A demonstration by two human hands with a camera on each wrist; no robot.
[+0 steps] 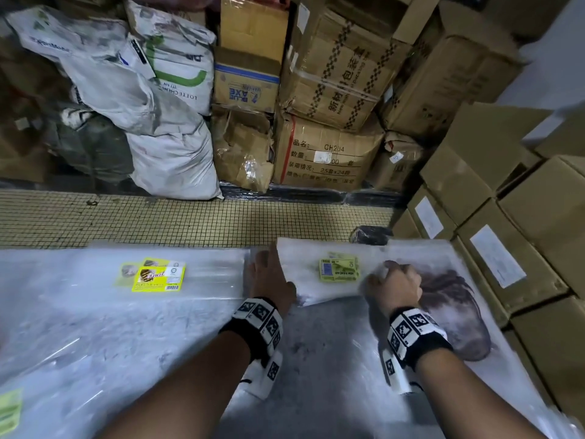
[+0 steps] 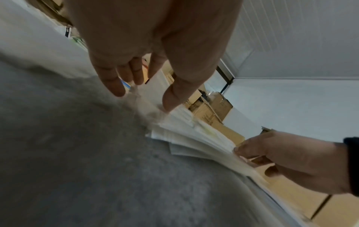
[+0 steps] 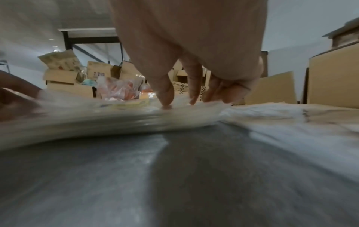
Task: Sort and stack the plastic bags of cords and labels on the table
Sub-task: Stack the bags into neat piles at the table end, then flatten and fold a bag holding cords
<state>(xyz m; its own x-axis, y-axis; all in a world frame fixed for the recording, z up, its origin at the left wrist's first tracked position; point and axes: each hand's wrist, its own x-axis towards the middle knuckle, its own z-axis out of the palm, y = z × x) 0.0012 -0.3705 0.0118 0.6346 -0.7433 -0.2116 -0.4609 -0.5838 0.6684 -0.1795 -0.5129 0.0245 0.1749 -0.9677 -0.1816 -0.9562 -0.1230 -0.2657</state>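
Note:
A stack of clear plastic bags [image 1: 310,280] with a green label [image 1: 338,270] on top lies at the far middle of the grey table [image 1: 316,359]. My left hand [image 1: 266,274] lies against the stack's left edge, fingers straight and thumb touching the stack [image 2: 190,132]. My right hand [image 1: 392,280] presses bent fingertips [image 3: 167,98] down on the top of the stack [image 3: 97,119], near its right side. Just right of that hand lies a bag of dark cords [image 1: 452,312]. A second, wider stack of clear bags [image 1: 95,296] with a yellow label [image 1: 160,277] lies to the left.
Cardboard boxes [image 1: 522,248] stand tight against the table's right edge. Beyond the far edge is a tiled floor [image 1: 190,217], then white sacks [image 1: 164,122] and more boxes [image 1: 326,153]. Another green label [image 1: 9,410] shows at the near left corner.

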